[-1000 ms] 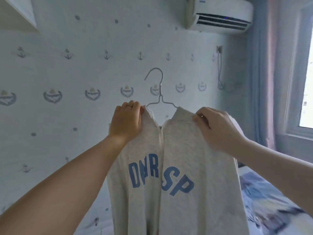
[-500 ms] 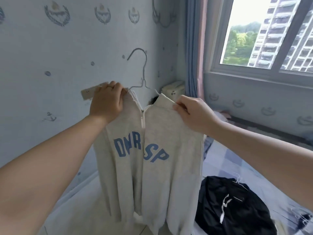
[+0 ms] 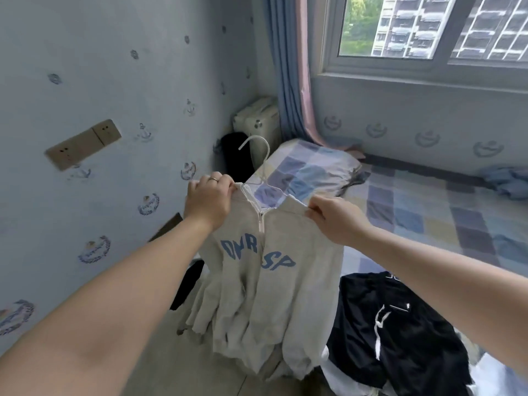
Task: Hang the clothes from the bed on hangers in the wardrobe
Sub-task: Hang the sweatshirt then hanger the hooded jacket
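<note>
A light grey zip sweatshirt (image 3: pixel 274 284) with blue letters hangs in front of me on a thin white wire hanger (image 3: pixel 261 164), whose hook sticks up above the collar. My left hand (image 3: pixel 208 198) grips the left shoulder at the collar. My right hand (image 3: pixel 333 218) pinches the right side of the collar. The sweatshirt's hem droops toward the edge of the bed (image 3: pixel 445 224). A black garment (image 3: pixel 400 332) with a white drawstring lies on the bed at the lower right. The wardrobe is out of view.
A checked pillow (image 3: pixel 308 167) lies at the head of the bed. A blue cloth (image 3: pixel 505 178) sits at the far right by the wall. Wall sockets (image 3: pixel 83 144) are on the left wall. A curtain (image 3: pixel 291 67) and window (image 3: pixel 428 27) stand behind.
My view has swung down and right from the wall and air conditioner to the bed and window. Both hands keep their grip on the sweatshirt, which has come lower.
</note>
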